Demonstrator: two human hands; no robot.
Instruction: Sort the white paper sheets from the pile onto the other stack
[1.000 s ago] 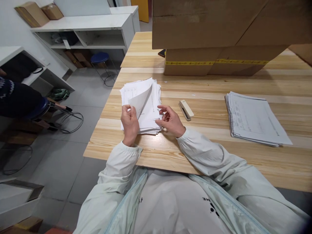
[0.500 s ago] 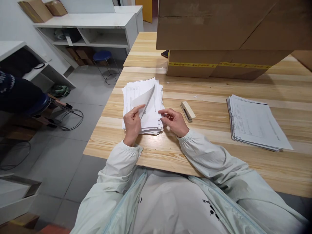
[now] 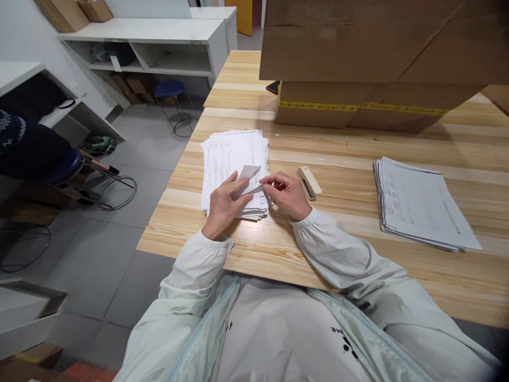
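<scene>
A stack of printed paper sheets (image 3: 218,159) lies near the left part of the wooden table. My right hand (image 3: 289,197) pinches the stack's right edge between thumb and index finger, holding a sheet of paper there. Over the lower middle of the stack is my left hand (image 3: 226,206), its thumb and fingers apart, beside a corner of paper (image 3: 249,171) that is bent up. Just right of my right hand a cream stapler (image 3: 309,182) lies on the table, untouched.
A second paper stack (image 3: 423,204) rests on the right side of the table (image 3: 342,254). Large cardboard boxes (image 3: 358,103) stand at the back, with a dark phone-like object (image 3: 273,87) beside them. A blue stool (image 3: 169,89) is on the floor; a person (image 3: 32,148) sits at far left.
The large raised flap of the top sheet has come down, leaving a smaller bent corner. My left hand has spread its fingers and moved slightly right. My right hand stays at the stack's edge.
</scene>
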